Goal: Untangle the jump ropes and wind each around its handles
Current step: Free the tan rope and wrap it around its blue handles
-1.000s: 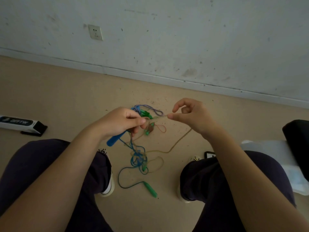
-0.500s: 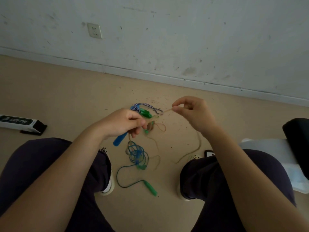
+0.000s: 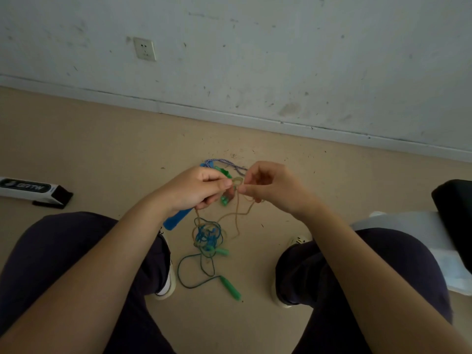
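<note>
Over the floor between my knees: my two hands meet above a knot of jump ropes.
Left hand: curled tight round a bundle of handles, the blue handle sticking out below my fist and a green handle showing above it.
Right hand: thumb and forefinger pinch the tan rope just beside my left thumb; the other fingers are loosely bent and hold nothing that I can make out.
Tan rope: a small loop sits between my two hands, and the rest hangs down slack toward the floor.
Tangle: blue, green and tan strands bunched on the floor below my hands, still knotted, I judge.
Loose green handle: lies on the floor nearer me, its thin rope curving back up into the tangle.
Striped cord: trails from the far side of my left fist.
Risk one: if I pull the tan rope hard, the small loop may close into a tight knot.
Risk two: a tug upward could drag the tangle and cinch the blue and green strands round the tan one.
Risk three: my left fist holds several handles at once; one may slip and drop back into the tangle.
Risk four: the pinch is small, so the thin rope may slide from my fingers.
</note>
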Action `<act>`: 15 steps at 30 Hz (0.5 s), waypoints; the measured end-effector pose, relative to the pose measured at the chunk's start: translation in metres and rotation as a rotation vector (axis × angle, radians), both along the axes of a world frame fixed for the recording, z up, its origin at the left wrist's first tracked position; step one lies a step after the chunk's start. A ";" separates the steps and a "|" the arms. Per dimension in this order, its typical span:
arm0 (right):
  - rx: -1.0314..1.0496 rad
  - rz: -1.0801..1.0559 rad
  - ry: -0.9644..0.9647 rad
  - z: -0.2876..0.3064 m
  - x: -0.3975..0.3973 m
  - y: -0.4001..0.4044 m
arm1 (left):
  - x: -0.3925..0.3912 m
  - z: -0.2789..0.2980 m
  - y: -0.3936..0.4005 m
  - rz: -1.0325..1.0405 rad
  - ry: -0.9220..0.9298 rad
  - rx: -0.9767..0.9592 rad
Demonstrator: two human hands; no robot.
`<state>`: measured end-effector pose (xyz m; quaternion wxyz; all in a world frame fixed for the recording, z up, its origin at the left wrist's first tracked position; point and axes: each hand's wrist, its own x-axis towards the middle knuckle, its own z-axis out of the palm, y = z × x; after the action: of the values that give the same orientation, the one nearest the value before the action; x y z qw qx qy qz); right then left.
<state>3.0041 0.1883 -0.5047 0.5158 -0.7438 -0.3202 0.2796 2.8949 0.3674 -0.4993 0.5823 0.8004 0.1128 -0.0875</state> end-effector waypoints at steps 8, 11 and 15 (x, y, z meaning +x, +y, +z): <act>-0.050 -0.006 -0.099 0.002 0.000 0.002 | 0.001 0.003 0.004 -0.045 0.026 -0.014; -0.025 -0.083 -0.161 0.004 0.006 -0.003 | 0.000 0.002 0.013 -0.028 0.044 0.009; -0.045 -0.088 -0.179 0.005 0.010 -0.007 | 0.000 -0.003 0.018 -0.012 0.041 0.053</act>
<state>3.0138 0.1811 -0.5001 0.4801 -0.7906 -0.3254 0.1963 2.8945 0.3852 -0.5019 0.5581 0.8141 0.1219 -0.1045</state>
